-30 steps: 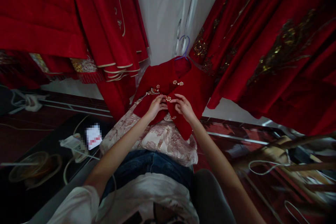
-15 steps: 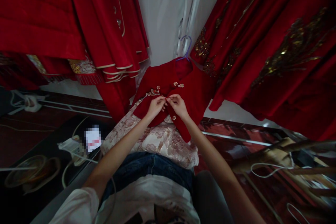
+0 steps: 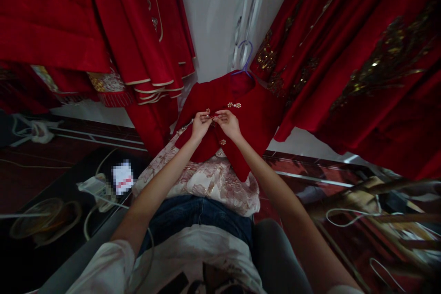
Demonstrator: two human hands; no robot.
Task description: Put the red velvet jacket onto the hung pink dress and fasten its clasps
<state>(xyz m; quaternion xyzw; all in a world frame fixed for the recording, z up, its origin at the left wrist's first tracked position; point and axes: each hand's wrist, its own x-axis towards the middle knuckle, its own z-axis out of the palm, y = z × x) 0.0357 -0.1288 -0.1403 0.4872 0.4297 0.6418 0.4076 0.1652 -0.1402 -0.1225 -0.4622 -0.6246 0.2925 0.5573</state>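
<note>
A red jacket [image 3: 263, 112] hangs on a purple hanger [image 3: 245, 57] and drapes toward my lap. My left hand [image 3: 201, 125] is closed in a pinch at one front edge of the jacket. Close beside it, my right hand [image 3: 228, 125] pinches the other front edge, fingertips almost meeting the left ones. Between them shows a small fastener, mostly hidden by the fingers. Higher up, a flower-shaped clasp [image 3: 234, 105] joins the two sides. Another flower ornament [image 3: 223, 142] sits lower on the front. A pale pink patterned fabric [image 3: 206, 179] lies across my lap beneath the jacket.
Red garments [image 3: 138, 32] with gold trim hang at the left, and red garments with gold sequins [image 3: 372, 64] at the right. A black surface [image 3: 113, 158] at lower left holds a plastic bag [image 3: 92, 186] and a round clear container. A wooden rack [image 3: 386, 220] with clutter stands lower right.
Both hands have moved slightly up and left, still pinching at the jacket's front. The jacket's lower front edge has risen with them.
</note>
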